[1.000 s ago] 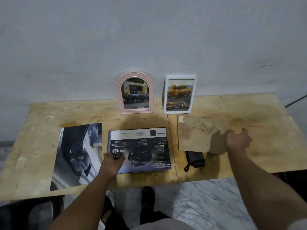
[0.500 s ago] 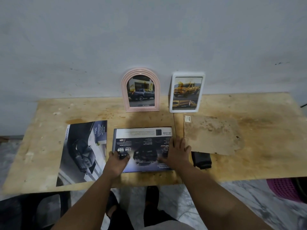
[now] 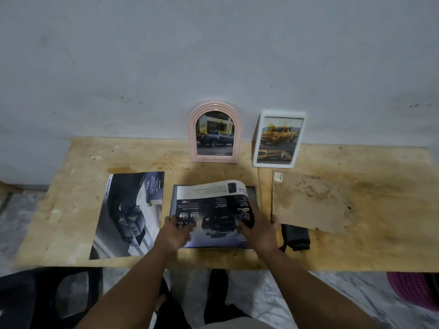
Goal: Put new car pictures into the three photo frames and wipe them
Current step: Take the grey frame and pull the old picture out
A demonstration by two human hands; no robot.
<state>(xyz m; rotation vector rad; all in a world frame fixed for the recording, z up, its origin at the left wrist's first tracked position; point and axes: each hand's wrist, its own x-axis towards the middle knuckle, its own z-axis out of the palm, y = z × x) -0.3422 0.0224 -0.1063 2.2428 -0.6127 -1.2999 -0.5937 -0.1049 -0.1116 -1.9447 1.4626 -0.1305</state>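
A dark car picture (image 3: 213, 210) with upside-down print bows upward over a dark frame (image 3: 251, 193) lying flat on the wooden table (image 3: 380, 245). My left hand (image 3: 177, 231) grips its near left part and my right hand (image 3: 257, 230) its near right part. A pink arched frame (image 3: 215, 131) with a dark pickup picture and a white frame (image 3: 279, 138) with a yellow pickup picture lean upright against the wall. A second car picture (image 3: 129, 212) lies flat at the left.
A brown backing board (image 3: 308, 200) lies right of my hands, with a black cloth (image 3: 295, 237) at its near edge. A black chair (image 3: 47, 298) stands at the lower left and a pink basket (image 3: 413, 290) at the lower right on the floor.
My right hand left the backing board and came to the car picture. Both hands now grip the sheet, and it has risen from flat into a bow over the dark frame.
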